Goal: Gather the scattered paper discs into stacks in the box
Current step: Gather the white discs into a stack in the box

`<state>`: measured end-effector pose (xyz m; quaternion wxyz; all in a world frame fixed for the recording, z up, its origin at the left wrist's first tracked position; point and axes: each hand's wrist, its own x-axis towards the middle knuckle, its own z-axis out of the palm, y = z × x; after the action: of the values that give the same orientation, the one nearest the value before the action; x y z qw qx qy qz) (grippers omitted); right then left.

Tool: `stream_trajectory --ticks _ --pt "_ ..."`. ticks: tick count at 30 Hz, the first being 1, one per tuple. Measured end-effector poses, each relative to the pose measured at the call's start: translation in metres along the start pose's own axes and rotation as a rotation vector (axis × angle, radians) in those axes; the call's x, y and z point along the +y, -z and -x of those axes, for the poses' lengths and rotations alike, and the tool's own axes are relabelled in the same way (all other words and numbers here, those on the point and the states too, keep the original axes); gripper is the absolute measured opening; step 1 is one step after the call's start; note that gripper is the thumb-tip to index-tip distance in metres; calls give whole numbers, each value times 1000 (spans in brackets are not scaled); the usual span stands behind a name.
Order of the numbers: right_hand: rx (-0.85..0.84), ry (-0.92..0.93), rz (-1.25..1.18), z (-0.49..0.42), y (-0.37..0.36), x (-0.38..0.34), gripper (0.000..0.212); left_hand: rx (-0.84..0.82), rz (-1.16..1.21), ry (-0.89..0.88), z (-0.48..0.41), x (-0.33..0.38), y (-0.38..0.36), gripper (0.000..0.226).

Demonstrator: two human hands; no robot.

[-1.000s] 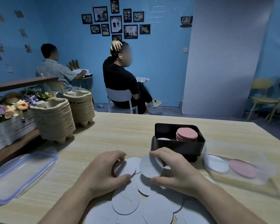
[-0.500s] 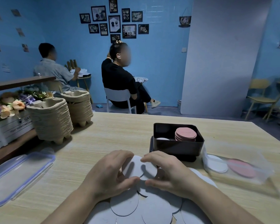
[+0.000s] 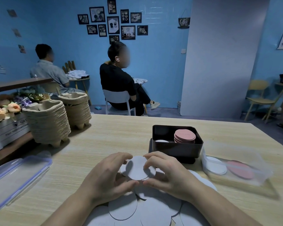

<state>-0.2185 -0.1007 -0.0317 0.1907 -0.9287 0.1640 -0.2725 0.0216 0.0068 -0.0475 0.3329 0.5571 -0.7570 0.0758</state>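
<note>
The left hand [image 3: 108, 175] and right hand [image 3: 168, 175] both curl round a small pile of white discs [image 3: 137, 168], pinching its rim from opposite sides, probably to square the edges. The pile is just in front of the black box [image 3: 176, 149], above loose discs [image 3: 153, 211] spread on the table [image 3: 104, 141].

A small dark hanging sign [image 3: 184, 22] on the blue wall reads "Coffee" in white script. The white crate [image 3: 8, 129] at the left shows the large letters "GA", the rest hidden, above a smaller blurred line. Print on the framed pictures [image 3: 113, 24] and on the pink discs [image 3: 185, 135] is too small to read.
</note>
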Motion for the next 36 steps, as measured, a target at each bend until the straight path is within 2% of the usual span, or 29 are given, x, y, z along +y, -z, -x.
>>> stream_trajectory --ticks 6,15,24,27,32,36 --pt "30 -6 -2 0 2 1 27 20 3 -20 0 -2 -3 41" --pt "39 18 -7 -2 -1 1 34 5 31 -65 -2 0 -8 43" --pt "-6 9 40 -1 -2 -3 30 14 23 -78 -3 2 -9 51" --pt "-7 -13 31 -1 0 -3 30 -19 12 -29 -2 2 -6 53" --pt "2 -82 9 4 10 2 31 -27 2 75 -3 -4 -4 43" --pt "-8 -127 -11 6 15 6 33 -79 28 215 -8 -13 -9 59"
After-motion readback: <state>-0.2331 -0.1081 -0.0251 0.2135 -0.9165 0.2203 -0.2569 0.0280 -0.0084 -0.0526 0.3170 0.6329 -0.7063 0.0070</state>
